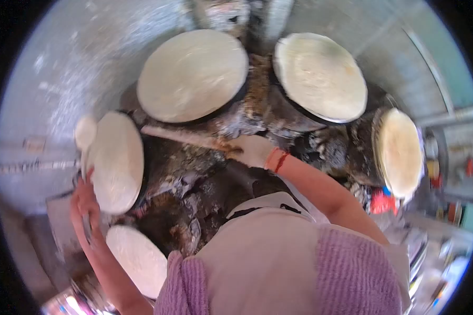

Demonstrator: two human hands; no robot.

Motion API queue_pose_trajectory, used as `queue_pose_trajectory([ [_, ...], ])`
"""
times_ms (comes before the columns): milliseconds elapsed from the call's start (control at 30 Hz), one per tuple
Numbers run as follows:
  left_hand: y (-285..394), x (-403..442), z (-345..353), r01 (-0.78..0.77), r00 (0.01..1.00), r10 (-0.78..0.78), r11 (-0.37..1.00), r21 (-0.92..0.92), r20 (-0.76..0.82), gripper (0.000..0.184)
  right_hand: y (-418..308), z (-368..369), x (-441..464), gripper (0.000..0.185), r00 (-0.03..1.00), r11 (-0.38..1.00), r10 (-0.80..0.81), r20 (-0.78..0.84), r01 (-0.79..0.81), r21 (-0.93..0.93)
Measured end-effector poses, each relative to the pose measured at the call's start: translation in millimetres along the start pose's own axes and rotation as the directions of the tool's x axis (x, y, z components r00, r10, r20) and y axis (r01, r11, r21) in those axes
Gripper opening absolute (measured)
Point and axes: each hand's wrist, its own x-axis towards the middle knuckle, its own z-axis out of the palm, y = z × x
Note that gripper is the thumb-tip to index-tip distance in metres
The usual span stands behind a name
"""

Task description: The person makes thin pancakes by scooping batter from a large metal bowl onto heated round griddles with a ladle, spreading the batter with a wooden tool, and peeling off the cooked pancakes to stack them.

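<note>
My left hand (86,202) is closed around the handle of a ladle (85,133). Its pale round bowl is held up at the outer edge of the left griddle, which carries a thin white pancake (117,165). In my right hand (250,150), with a red string at the wrist, is a long flat wooden stick (181,136). The stick points left, below the large pancake (193,76) at the back left. A white pancake (136,258) lies on the griddle nearest my left forearm.
More pancakes lie at the back right (321,77) and far right (399,153); the far-right one is browner. Dark, crusted stove surface (168,173) fills the middle. A grey wall (100,58) rises behind. A red bag (382,202) and blurred containers are at the right.
</note>
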Motion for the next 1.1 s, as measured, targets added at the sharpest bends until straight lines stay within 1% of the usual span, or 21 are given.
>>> queue_pose_trajectory([
  [33, 9, 5, -29, -0.027, 0.995, 0.027, 1.0, 0.006, -0.099, 0.05, 1, 0, -10, 0.049, 0.997, 0.996, 0.069, 0.024, -0.07, 0.06],
  [100, -20, -7, -28, 0.215, 0.976, -0.195, 0.94, -0.264, 0.099, 0.051, 6, 3, -33, 0.052, 0.988, 0.979, 0.153, 0.03, -0.155, 0.129],
  [133, -35, -11, -28, 0.232, 0.971, -0.204, 0.931, -0.283, 0.122, 0.051, 15, 3, -58, 0.052, 0.969, 0.944, 0.167, -0.181, -0.105, 0.312],
  [167, -51, -12, -28, 0.246, 0.967, -0.21, 0.919, -0.307, 0.147, 0.052, 27, -2, -82, 0.053, 0.902, 0.889, 0.205, -0.379, -0.01, 0.457],
  [200, -65, -10, -28, 0.274, 0.959, -0.233, 0.912, -0.307, 0.163, 0.052, 37, -15, -100, 0.055, 0.864, 0.809, 0.364, -0.348, -0.108, 0.578],
  [233, -80, -8, -27, 0.276, 0.958, -0.232, 0.902, -0.33, 0.167, 0.052, 48, -29, -119, 0.056, 0.811, 0.702, 0.506, -0.295, -0.187, 0.688],
  [300, -107, -6, -24, 0.285, 0.956, -0.235, 0.893, -0.348, 0.178, 0.052, 88, -45, -142, 0.052, 0.614, 0.727, 0.589, -0.525, -0.119, 0.676],
  [367, -132, 2, -22, 0.273, 0.958, -0.226, 0.906, -0.323, 0.175, 0.051, 100, -89, -163, 0.046, 0.418, 0.562, 0.725, -0.548, 0.101, 0.821],
  [433, -154, 13, -15, 0.267, 0.96, -0.224, 0.907, -0.325, 0.165, 0.054, 142, -125, -176, 0.039, 0.42, 0.409, 0.742, -0.523, 0.336, 0.849],
  [533, -187, 35, 21, 0.273, 0.957, -0.226, 0.916, -0.295, 0.182, 0.053, 209, -180, -161, 0.032, 0.469, 0.602, 0.679, -0.564, 0.083, 0.794],
  [567, -207, 43, 36, 0.256, 0.96, -0.209, 0.924, -0.284, 0.186, 0.053, 234, -224, -152, 0.032, 0.552, 0.491, 0.706, -0.443, 0.068, 0.868],
  [633, -228, 57, 59, 0.236, 0.965, -0.192, 0.933, -0.274, 0.178, 0.053, 293, -255, -122, 0.031, 0.529, 0.525, 0.642, -0.555, 0.225, 0.821],
  [700, -250, 68, 79, 0.214, 0.971, -0.174, 0.94, -0.265, 0.165, 0.053, 329, -297, -98, 0.031, 0.585, 0.548, 0.592, -0.555, 0.212, 0.809],
  [733, -259, 74, 89, 0.204, 0.973, -0.167, 0.944, -0.259, 0.157, 0.053, 358, -316, -83, 0.033, 0.611, 0.555, 0.619, -0.493, 0.104, 0.826],
  [767, -268, 80, 100, 0.194, 0.976, -0.16, 0.947, -0.254, 0.149, 0.052, 402, -326, -65, 0.036, 0.619, 0.712, 0.528, -0.582, 0.051, 0.7],
  [800, -277, 86, 109, 0.187, 0.978, -0.155, 0.95, -0.249, 0.142, 0.052, 417, -338, -49, 0.038, 0.641, 0.696, 0.558, -0.527, -0.016, 0.718],
  [867, -293, 99, 125, 0.177, 0.981, -0.15, 0.954, -0.241, 0.126, 0.052, 432, -348, -27, 0.04, 0.666, 0.672, 0.586, -0.461, -0.083, 0.736],
  [933, -305, 110, 138, 0.17, 0.983, -0.148, 0.958, -0.232, 0.109, 0.052, 426, -357, -8, 0.043, 0.784, 0.553, 0.569, -0.25, -0.139, 0.822],
  [967, -311, 114, 144, 0.167, 0.984, -0.147, 0.959, -0.23, 0.099, 0.052, 409, -365, -5, 0.043, 0.79, 0.546, 0.565, -0.239, -0.141, 0.826],
  [1033, -321, 119, 153, 0.158, 0.987, -0.143, 0.961, -0.228, 0.078, 0.052, 375, -378, -3, 0.047, 0.905, 0.664, 0.397, -0.149, -0.172, 0.728],
  [1100, -329, 121, 159, 0.156, 0.988, -0.146, 0.96, -0.231, 0.059, 0.051, 377, -382, 11, 0.049, 0.917, 0.668, 0.388, -0.091, -0.212, 0.713],
])
